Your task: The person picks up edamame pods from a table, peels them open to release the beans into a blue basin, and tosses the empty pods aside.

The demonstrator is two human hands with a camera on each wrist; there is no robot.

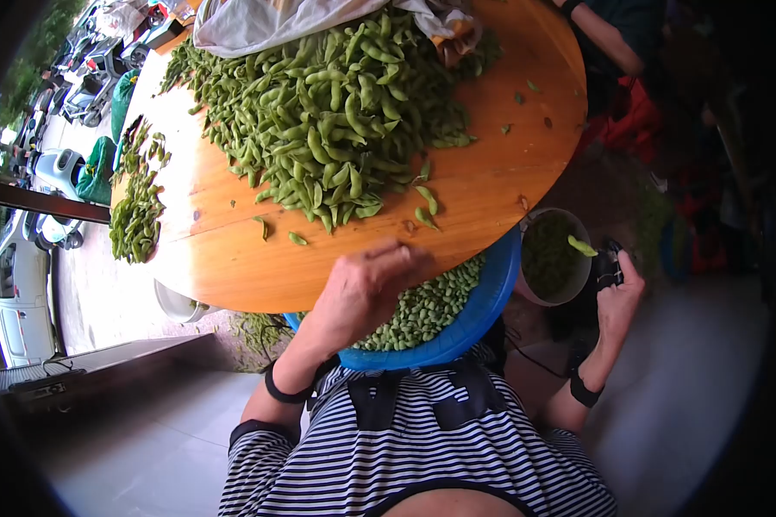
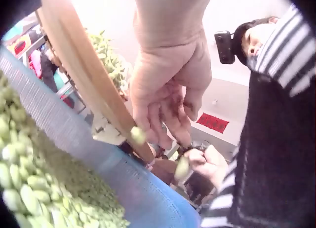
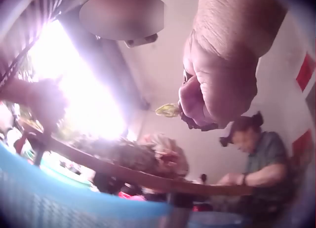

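Note:
My right hand [image 1: 619, 302], its fingertips partly wrapped in black, pinches a green soybean pod [image 1: 582, 246] out to the right. In the right wrist view the curled fingers hold that pod [image 3: 168, 110] by one end. My left hand [image 1: 366, 289], a little blurred, hovers over the table edge and the blue basket [image 1: 504, 297]. Seen from the left wrist, the left hand [image 2: 170, 90] has loosely bent fingers, with a pale green bean [image 2: 138, 135] in the air beside them. Shelled beans [image 1: 431, 310] fill the basket on my lap.
A big heap of soybean pods [image 1: 319, 121] covers much of the round wooden table [image 1: 526, 164], partly under a white cloth bag [image 1: 276, 26]. A white bucket [image 1: 578, 289] stands at the right, below the table. Across the table sits another person [image 3: 264, 159].

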